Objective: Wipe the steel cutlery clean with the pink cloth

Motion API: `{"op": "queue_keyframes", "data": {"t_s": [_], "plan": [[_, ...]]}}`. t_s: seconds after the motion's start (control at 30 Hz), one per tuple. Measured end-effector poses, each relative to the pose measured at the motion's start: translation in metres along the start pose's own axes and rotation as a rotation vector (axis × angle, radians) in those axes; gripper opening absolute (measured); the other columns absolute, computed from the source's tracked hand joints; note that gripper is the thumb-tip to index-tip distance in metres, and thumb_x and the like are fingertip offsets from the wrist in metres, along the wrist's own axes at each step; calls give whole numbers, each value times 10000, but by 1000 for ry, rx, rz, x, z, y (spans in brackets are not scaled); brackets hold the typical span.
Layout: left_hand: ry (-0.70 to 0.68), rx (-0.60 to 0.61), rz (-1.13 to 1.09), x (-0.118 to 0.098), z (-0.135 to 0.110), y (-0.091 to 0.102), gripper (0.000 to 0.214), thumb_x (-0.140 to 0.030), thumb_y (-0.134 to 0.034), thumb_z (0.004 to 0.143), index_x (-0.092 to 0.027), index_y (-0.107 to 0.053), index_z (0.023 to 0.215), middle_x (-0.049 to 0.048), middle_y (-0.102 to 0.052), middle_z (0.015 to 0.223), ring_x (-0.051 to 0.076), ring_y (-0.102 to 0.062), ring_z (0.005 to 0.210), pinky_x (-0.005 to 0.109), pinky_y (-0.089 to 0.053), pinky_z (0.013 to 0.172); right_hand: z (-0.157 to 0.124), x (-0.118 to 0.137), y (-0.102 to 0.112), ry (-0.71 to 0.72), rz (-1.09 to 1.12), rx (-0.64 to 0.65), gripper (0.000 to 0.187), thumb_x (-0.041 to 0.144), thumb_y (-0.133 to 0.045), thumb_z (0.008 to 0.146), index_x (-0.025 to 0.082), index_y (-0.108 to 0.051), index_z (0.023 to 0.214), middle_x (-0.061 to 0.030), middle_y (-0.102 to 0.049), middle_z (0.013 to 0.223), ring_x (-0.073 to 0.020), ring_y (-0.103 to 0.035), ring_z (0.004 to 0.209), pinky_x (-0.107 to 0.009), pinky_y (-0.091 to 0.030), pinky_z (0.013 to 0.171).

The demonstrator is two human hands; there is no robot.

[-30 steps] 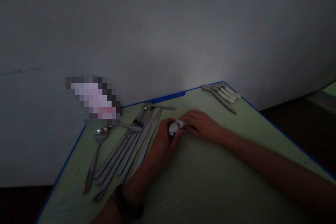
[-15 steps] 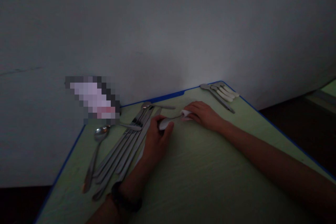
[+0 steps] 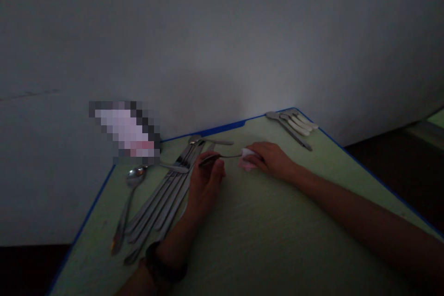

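The spoon (image 3: 209, 161) is held just above the middle of the surface (image 3: 263, 240), right of the row of flat-handled cutlery (image 3: 161, 206). The left hand (image 3: 204, 178) grips it at the bowl end; the right hand (image 3: 270, 156), well apart from the left, pinches a pink-and-white cloth (image 3: 247, 164) around the handle, whose end is hidden.

The step looks like wiping the handle. To do it well, hold the bowl firmly so the spoon cannot twist, fold the cloth over both faces and draw it with even pressure right to the tip. Fingering the bowl by its edges should leave fewer marks.

No brand or lettering can be read on the cutlery in this dim light, and the object at far left (image 3: 120, 125) is pixelated, so any writing there is lost.
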State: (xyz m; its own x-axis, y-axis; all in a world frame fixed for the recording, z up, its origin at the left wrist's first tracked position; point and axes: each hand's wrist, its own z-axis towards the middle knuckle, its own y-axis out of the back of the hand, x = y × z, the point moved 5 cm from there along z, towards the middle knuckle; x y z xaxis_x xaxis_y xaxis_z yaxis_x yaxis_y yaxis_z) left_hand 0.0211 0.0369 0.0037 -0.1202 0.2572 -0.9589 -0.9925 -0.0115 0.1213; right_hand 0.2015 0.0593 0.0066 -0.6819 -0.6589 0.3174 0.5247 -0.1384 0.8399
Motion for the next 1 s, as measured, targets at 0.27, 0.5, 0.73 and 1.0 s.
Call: {"op": "queue_keyframes", "data": {"t_s": [0.27, 0.5, 0.73, 1.0], "plan": [[153, 9, -25, 2, 1, 3, 436, -501, -377, 876, -154, -634, 931, 15, -549, 710, 101, -497, 559, 200, -382, 470, 1, 0, -1, 33, 10, -6, 327, 406, -410, 895, 155, -603, 979, -83, -644, 889, -167, -561, 801, -293, -396, 739], [262, 37, -73, 7, 0, 3, 438, -449, -353, 873, -139, -654, 944, -10, -546, 525, 73, -403, 363, 181, -291, 343, 1, 3, -1, 59, 35, -10, 338, 420, -445, 877, 157, -600, 1021, -95, -647, 925, -183, -563, 856, -324, -403, 786], [281, -10, -288, 10, -1, -1, 299, -415, -379, 834, -184, -562, 781, -26, -542, 472, 84, -407, 320, 168, -286, 299, 3, 7, -1, 106, 10, -28, 328, 397, -451, 877, 169, -585, 1071, -92, -637, 985, -199, -531, 929, -354, -393, 831], [257, -198, -313, 0, -1, 9, 282, -427, -384, 811, -201, -480, 671, -51, -409, 404, 72, -332, 311, 154, -196, 282, 9, -1, 2, 57, -146, -75, 336, 376, -446, 879, 193, -556, 1139, -88, -609, 1083, -225, -493, 1000, -394, -346, 913]]}}
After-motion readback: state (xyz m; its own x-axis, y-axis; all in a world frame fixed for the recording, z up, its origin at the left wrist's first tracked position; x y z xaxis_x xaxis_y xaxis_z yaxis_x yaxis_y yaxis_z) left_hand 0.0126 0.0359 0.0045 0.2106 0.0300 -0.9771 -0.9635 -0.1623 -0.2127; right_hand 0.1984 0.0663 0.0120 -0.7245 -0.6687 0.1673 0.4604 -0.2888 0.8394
